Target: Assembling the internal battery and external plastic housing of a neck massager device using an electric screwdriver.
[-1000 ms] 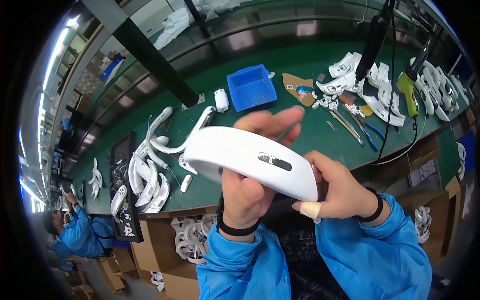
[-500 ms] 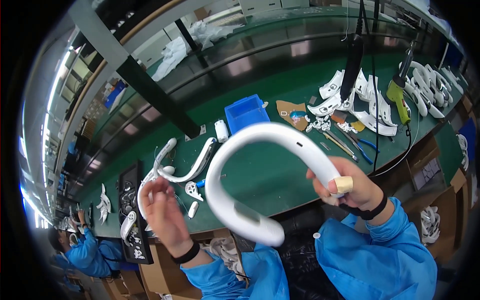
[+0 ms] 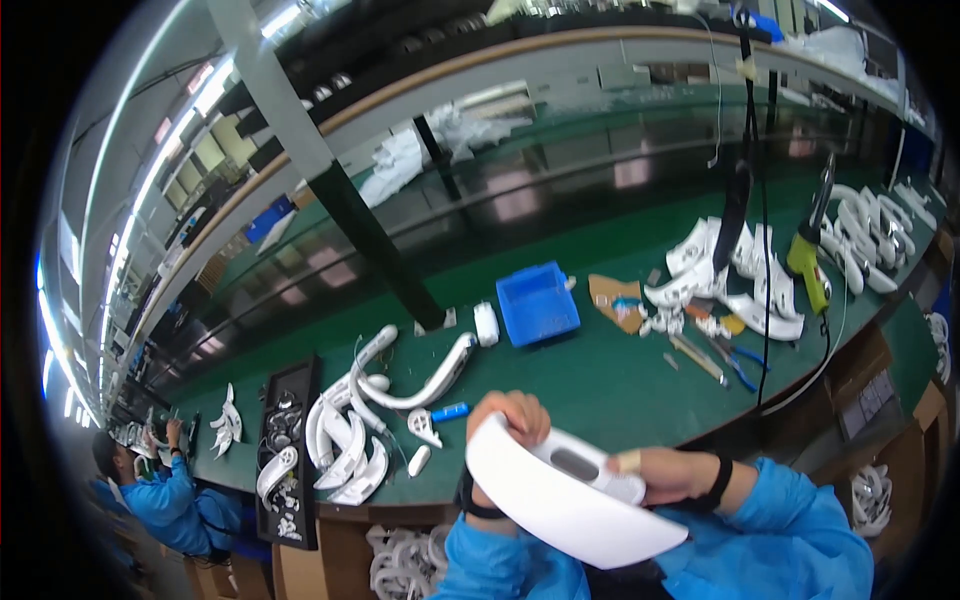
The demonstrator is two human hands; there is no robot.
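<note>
A white C-shaped neck fan (image 3: 560,515) is held low in front of me, over the bench's front edge. Its broad smooth side faces up, and a grey oval opening shows near one end. My left hand (image 3: 512,420) is closed over the upper left rim, with the fingers curled inside the curve. My right hand (image 3: 685,477) grips the end beside the oval opening, its bandaged thumb on top. The undersides of both grips are hidden. Left of my hands, on the green bench (image 3: 560,380), lie several white curved shells (image 3: 345,445) and a blue cylindrical part (image 3: 450,412).
A blue bin (image 3: 540,310) stands mid-bench. Pliers (image 3: 742,368), white shells (image 3: 765,285) and a lime-green hand tool (image 3: 812,270) lie right, beneath a hanging black tool (image 3: 735,215). A black parts tray (image 3: 308,400) is left; beyond it sits a co-worker (image 3: 175,505).
The neck fan has come down and turned, so its broad side shows. My left hand has gone from free over the bench to gripping it. The view has tilted up.
</note>
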